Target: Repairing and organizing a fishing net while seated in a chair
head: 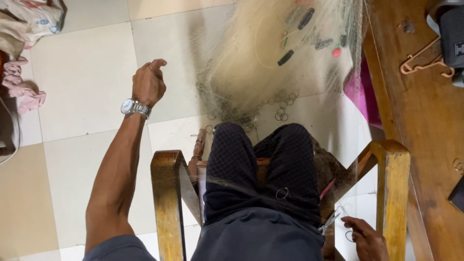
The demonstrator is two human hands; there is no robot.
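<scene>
I sit in a wooden chair (166,193) with a fine fishing net (270,63) draped over my dark-trousered knees (261,164) and piled on the tiled floor ahead. My left hand (149,83), with a silver watch (134,107) on its wrist, is raised out to the left. Its fingers are pinched together, and I see no thread between them. My right hand (367,239) rests low by the right armrest (394,183), fingers curled on the net's edge beside a small metal ring (349,236) and a pair of scissors (329,222).
Dark floats (285,57) and several metal rings (282,108) lie in the net pile. A wooden table (425,111) with a clothes hanger (425,60) stands at the right. Crumpled cloth (24,24) lies at the far left on the floor, and a pink object (360,96) shows beside the table.
</scene>
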